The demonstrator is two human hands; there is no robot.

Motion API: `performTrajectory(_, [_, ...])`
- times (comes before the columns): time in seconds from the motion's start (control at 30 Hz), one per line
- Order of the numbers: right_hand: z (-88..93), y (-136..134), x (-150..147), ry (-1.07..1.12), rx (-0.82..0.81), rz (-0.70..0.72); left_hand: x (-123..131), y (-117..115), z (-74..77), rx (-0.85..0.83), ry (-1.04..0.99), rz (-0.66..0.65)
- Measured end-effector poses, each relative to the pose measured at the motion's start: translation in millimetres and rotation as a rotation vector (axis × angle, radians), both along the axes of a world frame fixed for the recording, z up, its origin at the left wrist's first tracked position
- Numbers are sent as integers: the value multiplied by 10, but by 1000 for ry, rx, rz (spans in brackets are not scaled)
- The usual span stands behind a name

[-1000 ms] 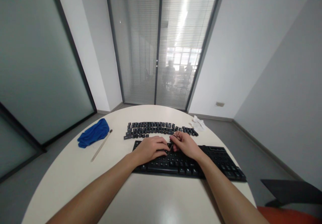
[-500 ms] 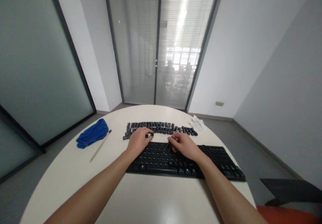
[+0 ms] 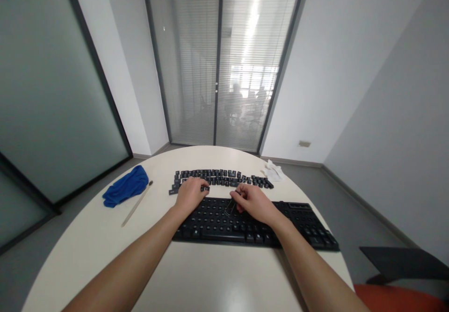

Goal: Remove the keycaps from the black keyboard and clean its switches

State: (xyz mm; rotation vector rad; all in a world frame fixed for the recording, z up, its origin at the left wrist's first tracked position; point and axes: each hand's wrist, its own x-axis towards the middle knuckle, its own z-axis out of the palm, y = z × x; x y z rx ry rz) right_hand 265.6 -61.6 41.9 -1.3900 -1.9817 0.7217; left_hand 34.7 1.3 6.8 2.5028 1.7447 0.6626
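My left hand [image 3: 191, 192] rests palm-down by the loose keycaps, thumb and forefinger curled round a small black keycap [image 3: 205, 189]; how firmly they grip it is hard to see. Over the black keyboard [image 3: 217, 221], my right hand [image 3: 250, 200] is closed on a wire keycap puller [image 3: 229, 207], whose thin loops point down and left above the bare key posts. Many keys are off the keyboard, while some remain along its bottom row and number pad. Beyond it lie rows of black loose keycaps [image 3: 217, 173], partly hidden by my left hand.
A blue cloth [image 3: 126, 186] and a thin brush [image 3: 137, 203] lie at the left of the round white table [image 3: 210, 274]. Crumpled white tissue [image 3: 273, 170] sits at the far right edge. A chair with a red seat [image 3: 396, 298] stands at lower right.
The whole view has shifted slightly, so everything appears a little further left. Both hands keep nearly the same places, and the puller is still in my right hand.
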Motion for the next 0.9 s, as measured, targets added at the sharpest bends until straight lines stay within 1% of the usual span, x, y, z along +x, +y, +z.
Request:
performTrajectory(0.17, [-3, -7, -2, 4, 2, 15, 7, 23, -22, -8, 4, 12])
performTrajectory(0.37, [9, -11, -6, 7, 4, 8, 15, 17, -1, -13, 20, 24])
performTrajectory(0.53, [-8, -5, -1, -1, 2, 4, 1, 5, 55, -39, 38, 15])
performTrajectory(0.73, [-16, 3, 8, 7, -7, 4, -94, -4, 159, -76, 69, -3])
performTrajectory(0.9, [-23, 7, 13, 11, -8, 9, -118, -1, 166, -75, 100, 19])
